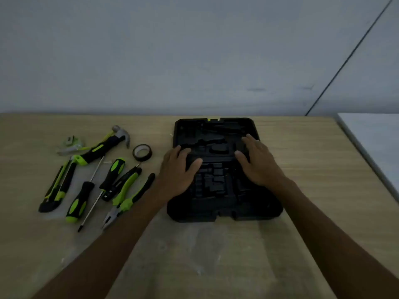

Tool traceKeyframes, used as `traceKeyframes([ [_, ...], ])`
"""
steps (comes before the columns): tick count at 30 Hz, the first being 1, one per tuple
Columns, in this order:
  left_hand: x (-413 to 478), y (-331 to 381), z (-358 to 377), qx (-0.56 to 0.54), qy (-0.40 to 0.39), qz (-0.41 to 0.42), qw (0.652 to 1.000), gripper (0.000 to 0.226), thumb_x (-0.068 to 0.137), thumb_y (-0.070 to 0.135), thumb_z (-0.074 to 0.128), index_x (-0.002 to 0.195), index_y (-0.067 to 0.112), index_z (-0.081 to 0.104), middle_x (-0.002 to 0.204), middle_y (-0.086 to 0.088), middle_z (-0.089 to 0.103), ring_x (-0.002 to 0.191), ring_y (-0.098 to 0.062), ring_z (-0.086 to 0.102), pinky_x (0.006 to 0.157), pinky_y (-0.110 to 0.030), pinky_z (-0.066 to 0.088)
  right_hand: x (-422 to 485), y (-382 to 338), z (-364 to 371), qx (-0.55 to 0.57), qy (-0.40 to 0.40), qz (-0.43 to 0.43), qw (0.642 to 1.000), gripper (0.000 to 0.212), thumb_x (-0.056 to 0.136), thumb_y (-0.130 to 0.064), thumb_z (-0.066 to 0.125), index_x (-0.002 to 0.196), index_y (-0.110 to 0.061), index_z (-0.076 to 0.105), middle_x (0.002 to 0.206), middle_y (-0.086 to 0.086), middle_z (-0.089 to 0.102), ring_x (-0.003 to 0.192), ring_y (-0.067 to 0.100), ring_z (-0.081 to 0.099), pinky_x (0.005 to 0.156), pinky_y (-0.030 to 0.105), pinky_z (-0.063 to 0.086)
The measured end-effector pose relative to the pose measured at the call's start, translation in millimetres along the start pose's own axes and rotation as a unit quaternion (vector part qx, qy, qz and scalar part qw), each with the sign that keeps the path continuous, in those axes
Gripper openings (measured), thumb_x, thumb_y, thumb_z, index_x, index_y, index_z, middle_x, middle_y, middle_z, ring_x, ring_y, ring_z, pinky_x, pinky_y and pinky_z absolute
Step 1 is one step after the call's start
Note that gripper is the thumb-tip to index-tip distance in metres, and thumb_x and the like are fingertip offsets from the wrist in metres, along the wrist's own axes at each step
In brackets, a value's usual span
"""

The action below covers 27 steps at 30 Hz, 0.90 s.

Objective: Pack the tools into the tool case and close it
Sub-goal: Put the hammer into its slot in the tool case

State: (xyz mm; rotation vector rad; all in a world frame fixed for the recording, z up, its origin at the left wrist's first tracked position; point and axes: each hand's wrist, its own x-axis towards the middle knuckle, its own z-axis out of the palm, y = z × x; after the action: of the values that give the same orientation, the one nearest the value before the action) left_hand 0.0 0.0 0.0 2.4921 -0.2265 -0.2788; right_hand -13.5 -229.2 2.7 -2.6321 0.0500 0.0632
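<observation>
A black tool case (218, 212) lies open flat on the wooden table, its moulded slots holding nothing. My left hand (178, 171) rests palm down on the case's left side, fingers spread. My right hand (257, 162) rests the same way on its right side. To the left of the case lie green-and-black tools: a hammer (103, 147), a roll of black tape (142, 152), a utility knife (56, 190), two screwdrivers (78, 203) (112, 175), pliers (127, 201) and an adjustable wrench (70, 145).
The wooden table (216, 255) runs to a grey wall at the back. A white surface (375, 143) adjoins the table on the right. The tools are crowded together, some overlapping, at the table's left.
</observation>
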Motion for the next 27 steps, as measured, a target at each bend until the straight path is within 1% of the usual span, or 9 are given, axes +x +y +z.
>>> traceKeyframes([
  [1,-2,0,3,-0.001,0.007,0.004,1.0,0.061,0.093,0.052,0.033,0.145,0.019,0.026,0.159,-0.008,0.009,0.147,-0.026,0.001,0.12,-0.046,0.01,0,2,5,-0.002,0.016,0.0,1.0,0.061,0.098,-0.045,0.034,0.15,-0.015,0.021,0.16,0.004,0.013,0.147,0.026,0.013,0.119,0.044,0.016],
  [4,-7,-2,10,0.011,0.028,0.027,0.999,0.059,0.095,0.049,0.032,0.145,0.02,0.024,0.159,-0.005,0.006,0.147,-0.023,-0.006,0.119,-0.041,0.007,-3,3,16,-0.054,0.037,0.006,0.998,0.057,0.099,-0.045,0.03,0.148,-0.018,0.024,0.16,0.002,0.017,0.148,0.022,0.014,0.119,0.041,0.012],
  [7,-11,-14,19,0.037,0.056,0.06,0.996,0.057,0.095,0.048,0.031,0.145,0.022,0.021,0.159,-0.002,0.006,0.147,-0.019,-0.006,0.119,-0.037,0.005,-8,-1,25,-0.094,0.053,0.009,0.994,0.056,0.099,-0.048,0.025,0.147,-0.021,0.026,0.159,-0.002,0.02,0.147,0.018,0.013,0.119,0.04,0.007],
  [10,-9,-19,20,0.04,0.072,0.072,0.994,0.056,0.095,0.049,0.031,0.145,0.024,0.023,0.159,0.0,0.009,0.147,-0.017,-0.004,0.119,-0.035,0.005,-13,-4,25,-0.104,0.056,0.013,0.993,0.056,0.098,-0.05,0.023,0.147,-0.022,0.027,0.159,-0.003,0.02,0.147,0.017,0.014,0.119,0.04,0.006],
  [18,-15,-25,23,0.058,0.089,0.085,0.991,0.058,0.094,0.051,0.03,0.145,0.023,0.024,0.159,0.0,0.013,0.148,-0.017,-0.002,0.121,-0.038,0.008,-22,-7,29,-0.112,0.069,0.004,0.991,0.056,0.098,-0.05,0.023,0.147,-0.022,0.03,0.158,-0.003,0.022,0.147,0.019,0.016,0.118,0.041,0.01],
  [22,-21,-26,23,0.057,0.084,0.083,0.991,0.059,0.094,0.052,0.03,0.145,0.024,0.024,0.159,0.0,0.013,0.148,-0.018,-0.002,0.121,-0.04,0.009,-28,-9,30,-0.112,0.068,0.0,0.991,0.057,0.098,-0.05,0.022,0.147,-0.021,0.029,0.158,-0.002,0.024,0.146,0.019,0.016,0.116,0.042,0.015],
  [27,-25,-28,22,0.079,0.083,0.082,0.99,0.059,0.094,0.053,0.029,0.146,0.025,0.022,0.159,0.0,0.012,0.148,-0.019,-0.002,0.12,-0.046,0.01,-35,-14,30,-0.126,0.069,-0.004,0.99,0.055,0.099,-0.048,0.023,0.145,-0.019,0.031,0.154,0.001,0.032,0.143,0.021,0.023,0.113,0.043,0.023],
])
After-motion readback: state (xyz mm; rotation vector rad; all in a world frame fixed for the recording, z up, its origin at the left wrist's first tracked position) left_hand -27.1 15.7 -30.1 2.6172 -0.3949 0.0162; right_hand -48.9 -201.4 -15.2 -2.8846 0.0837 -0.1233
